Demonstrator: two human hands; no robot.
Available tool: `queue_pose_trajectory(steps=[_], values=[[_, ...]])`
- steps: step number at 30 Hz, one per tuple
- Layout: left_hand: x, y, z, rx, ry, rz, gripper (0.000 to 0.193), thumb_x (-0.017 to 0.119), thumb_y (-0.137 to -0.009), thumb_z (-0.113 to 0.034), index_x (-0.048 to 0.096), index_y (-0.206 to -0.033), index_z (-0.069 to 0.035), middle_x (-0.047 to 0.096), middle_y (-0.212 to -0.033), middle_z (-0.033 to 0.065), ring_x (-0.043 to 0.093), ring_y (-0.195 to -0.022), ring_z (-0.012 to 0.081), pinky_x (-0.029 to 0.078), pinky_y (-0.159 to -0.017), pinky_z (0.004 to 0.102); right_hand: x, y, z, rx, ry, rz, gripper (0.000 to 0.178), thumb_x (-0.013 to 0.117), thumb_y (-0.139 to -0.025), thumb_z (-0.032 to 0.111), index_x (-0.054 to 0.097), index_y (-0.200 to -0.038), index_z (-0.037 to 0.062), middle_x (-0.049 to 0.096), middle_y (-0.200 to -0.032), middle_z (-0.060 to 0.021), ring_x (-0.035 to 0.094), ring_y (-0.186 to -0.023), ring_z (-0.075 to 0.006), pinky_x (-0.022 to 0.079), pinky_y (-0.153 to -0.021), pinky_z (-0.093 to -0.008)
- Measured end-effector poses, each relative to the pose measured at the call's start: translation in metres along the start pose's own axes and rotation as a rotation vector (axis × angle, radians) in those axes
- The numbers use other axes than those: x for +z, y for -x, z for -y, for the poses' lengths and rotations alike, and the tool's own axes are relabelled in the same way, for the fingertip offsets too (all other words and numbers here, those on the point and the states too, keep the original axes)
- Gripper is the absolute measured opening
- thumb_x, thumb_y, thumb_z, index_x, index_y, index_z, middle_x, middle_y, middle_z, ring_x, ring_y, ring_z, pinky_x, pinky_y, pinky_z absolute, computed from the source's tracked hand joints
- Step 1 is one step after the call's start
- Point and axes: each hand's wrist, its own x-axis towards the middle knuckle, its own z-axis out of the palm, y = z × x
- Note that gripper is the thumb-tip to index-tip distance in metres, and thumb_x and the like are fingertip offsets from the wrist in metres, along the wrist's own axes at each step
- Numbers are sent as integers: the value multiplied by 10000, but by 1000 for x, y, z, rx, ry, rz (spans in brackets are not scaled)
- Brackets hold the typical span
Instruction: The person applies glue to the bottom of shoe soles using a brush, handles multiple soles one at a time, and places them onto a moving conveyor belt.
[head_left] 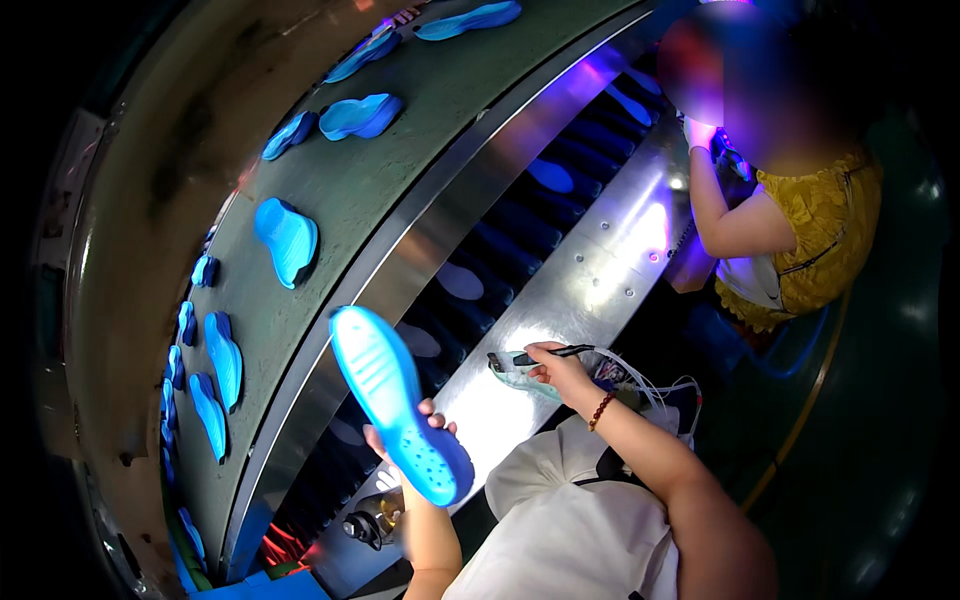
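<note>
Landmark: the metal surface. My left hand was closed round a blue sole, fingers at its right edge, rest of the grip mostly hidden behind it. I had the sole raised, in view across the left edge of the surface, long axis slanting from upper left to lower right, perforated end toward me, ribbed end away. My right hand pinched a slim black tool with a pale cable, over the surface, tip pointing left across it. Key relation: sole lay left of my right hand and apart from the tool tip; left hand nearer, already on it. A pale green item sat under the tool on the surface, kind unclear. Left of the surface, past a dark gap, a belt carried loose blue soles. Co-worker in yellow sat right of the surface's far end.
</note>
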Motion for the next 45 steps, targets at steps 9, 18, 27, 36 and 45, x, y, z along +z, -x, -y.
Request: queue_pose_trajectory(steps=[9, 18, 27, 36, 45], values=[[19, 7, -10, 27, -388, 162, 854, 557, -717, -593, 236, -1338, -104, 474, -1038, 208, 521, -946, 316, 392, -899, 482, 7, 1, 23, -68, -49, 212, 259, 600, -838, 195, 577, -1022, 14, 602, -962, -58, 587, -805, -123, 446, -696, -215], [15, -1, 20, 5, -229, -197, 1018, 320, -658, -816, 287, -1329, -52, 447, -1219, 235, 479, -1073, 387, 375, -917, 523, 61, 69, 85, -320, -33, 489, 233, 573, -796, -7, 577, -1027, -36, 620, -974, -119, 602, -821, -145, 491, -761, -256], [21, -6, 40, -109, -32, -194, 1024, 131, -674, -831, 327, -1306, -49, 509, -1132, 208, 526, -995, 363, 410, -885, 475, 95, 39, 77, -222, 114, 497, 227, 567, -792, 16, 576, -1014, -32, 631, -907, -119, 569, -742, -113, 488, -674, -251], [4, -14, 55, 182, -234, -572, 869, 166, -756, -762, 329, -1310, -113, 445, -1238, 129, 428, -1134, 290, 305, -991, 441, 134, 52, 56, -824, 853, 479, 167, 618, -738, 75, 640, -890, 8, 649, -821, -132, 628, -728, -203, 485, -664, -286], [-4, 8, 20, 65, -234, -441, 934, 136, -724, -794, 440, -1188, -42, 561, -1016, 183, 562, -895, 306, 447, -833, 435, 90, 102, 93, -262, 1182, 855, 188, 667, -718, 110, 667, -882, 18, 665, -796, -96, 620, -714, -116, 478, -637, -238]])
